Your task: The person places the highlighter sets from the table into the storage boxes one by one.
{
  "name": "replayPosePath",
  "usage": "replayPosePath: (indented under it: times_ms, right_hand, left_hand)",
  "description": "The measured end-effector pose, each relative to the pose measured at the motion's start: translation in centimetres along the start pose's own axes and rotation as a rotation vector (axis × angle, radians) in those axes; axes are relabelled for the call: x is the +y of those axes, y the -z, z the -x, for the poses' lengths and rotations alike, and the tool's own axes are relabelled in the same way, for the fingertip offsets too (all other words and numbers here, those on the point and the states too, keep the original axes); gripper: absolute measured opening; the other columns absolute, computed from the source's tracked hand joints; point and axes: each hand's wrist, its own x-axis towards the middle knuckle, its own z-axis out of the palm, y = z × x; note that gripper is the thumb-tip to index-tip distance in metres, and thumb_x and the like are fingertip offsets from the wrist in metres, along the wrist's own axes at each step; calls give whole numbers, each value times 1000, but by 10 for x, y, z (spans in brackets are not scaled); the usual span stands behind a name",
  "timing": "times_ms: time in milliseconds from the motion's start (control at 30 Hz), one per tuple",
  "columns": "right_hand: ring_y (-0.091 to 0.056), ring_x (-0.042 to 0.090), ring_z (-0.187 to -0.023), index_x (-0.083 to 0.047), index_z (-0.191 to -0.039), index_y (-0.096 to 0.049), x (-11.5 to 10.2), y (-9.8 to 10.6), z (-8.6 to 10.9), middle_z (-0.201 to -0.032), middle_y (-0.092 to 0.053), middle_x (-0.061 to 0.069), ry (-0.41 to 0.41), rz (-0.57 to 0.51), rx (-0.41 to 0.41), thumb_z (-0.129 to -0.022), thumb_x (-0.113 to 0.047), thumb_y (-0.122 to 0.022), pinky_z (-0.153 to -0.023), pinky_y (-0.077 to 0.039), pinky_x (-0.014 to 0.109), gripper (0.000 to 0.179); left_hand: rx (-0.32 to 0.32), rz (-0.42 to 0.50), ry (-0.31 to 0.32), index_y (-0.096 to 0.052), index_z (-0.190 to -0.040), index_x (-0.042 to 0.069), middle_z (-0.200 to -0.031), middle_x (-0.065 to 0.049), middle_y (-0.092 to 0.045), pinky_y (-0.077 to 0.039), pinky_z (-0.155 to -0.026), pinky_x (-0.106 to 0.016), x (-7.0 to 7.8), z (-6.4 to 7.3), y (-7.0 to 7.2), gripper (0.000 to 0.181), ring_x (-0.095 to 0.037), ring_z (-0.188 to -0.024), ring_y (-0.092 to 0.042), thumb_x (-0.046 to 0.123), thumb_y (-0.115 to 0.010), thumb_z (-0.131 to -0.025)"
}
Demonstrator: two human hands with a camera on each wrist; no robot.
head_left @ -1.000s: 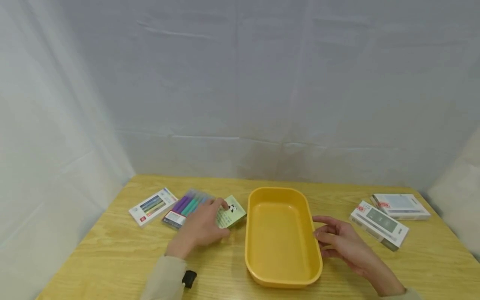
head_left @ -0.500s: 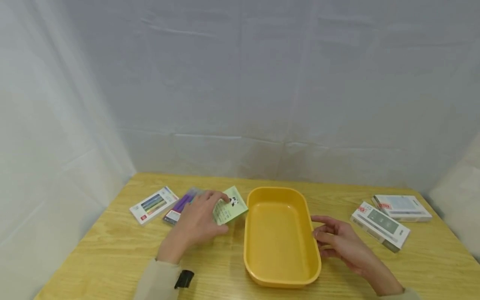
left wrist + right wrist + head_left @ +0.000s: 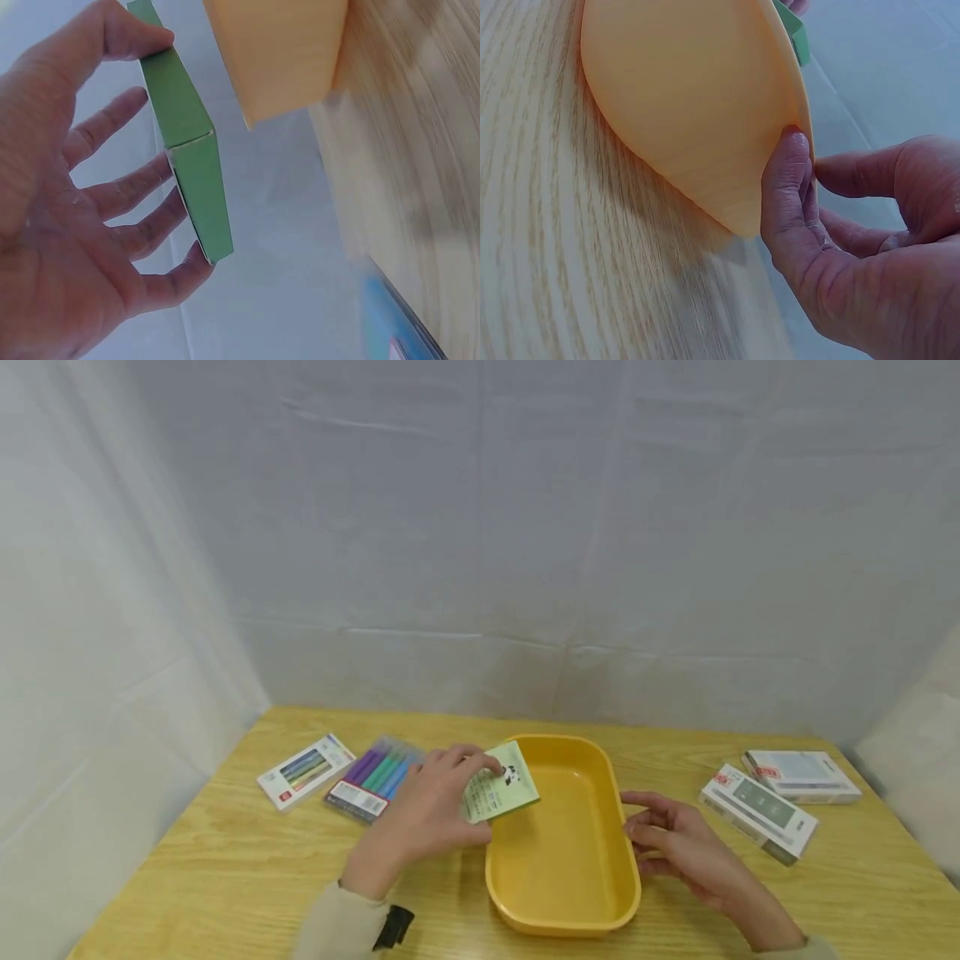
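My left hand (image 3: 423, 814) holds a thin, flat green box (image 3: 517, 789) with a panda picture, thumb on one edge and fingers on the opposite one. In the head view the box is tilted and overlaps the left rim of a yellow plastic tray (image 3: 562, 860). The left wrist view shows the green box (image 3: 184, 124) edge-on, the tray's corner just beyond. My right hand (image 3: 682, 843) pinches the tray's right side, its fingers curled. In the right wrist view, one fingertip presses the tray's outer wall (image 3: 682, 90) and another digit meets the rim.
Left of the tray lie a clear pack of purple, green and blue markers (image 3: 375, 777) and a white pack of coloured pens (image 3: 306, 772). On the right are two white boxes, one grey-windowed box (image 3: 761, 810) and one pale-windowed box (image 3: 802, 775). A white sheet (image 3: 480, 568) hangs behind the wooden table.
My left hand has lifted the green box from beside the markers and carried it right to the tray's left rim. More of the marker pack shows. My right hand has stayed at the tray.
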Motion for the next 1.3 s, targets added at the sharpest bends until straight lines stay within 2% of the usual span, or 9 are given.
replayPosePath:
  times_ms: [367, 567, 900, 1300]
  right_hand:
    - [-68, 14, -87, 3, -156, -29, 0, -1, 0, -105, -64, 2, -13, 5, 7, -103, -17, -59, -72, -61, 29, 64]
    - [-68, 14, -87, 2, -156, -29, 0, -1, 0, -106, -64, 2, -26, 6, 7, -103, -17, -58, -73, -61, 30, 64]
    - [-68, 14, -86, 2, -155, -30, -1, -2, -1, -104, -65, 2, -31, -20, 19, -102, -16, -59, -71, -61, 29, 63]
    - [-68, 14, -88, 2, -155, -30, -1, -1, -6, -104, -67, 0, -25, -34, 38, -103, -16, -59, -73, -61, 30, 62]
  left_hand:
    - [-68, 54, -103, -64, -126, 29, -145, -4, -56, -41, -102, -61, 20, -4, -4, 56, -36, -132, -50, 28, -84, -73]
    - [-121, 26, -120, -62, -130, 29, -149, -5, -53, -40, -102, -55, 28, -5, -9, 58, -34, -133, -49, 30, -83, -75]
    - [-166, -25, -161, -62, -130, 34, -148, 0, -54, -40, -107, -54, 43, -10, -20, 58, -29, -135, -50, 30, -83, -76]
    - [-247, -39, -178, -62, -129, 37, -144, 4, -55, -41, -101, -49, 55, -15, -33, 59, -23, -127, -50, 32, -86, -76]
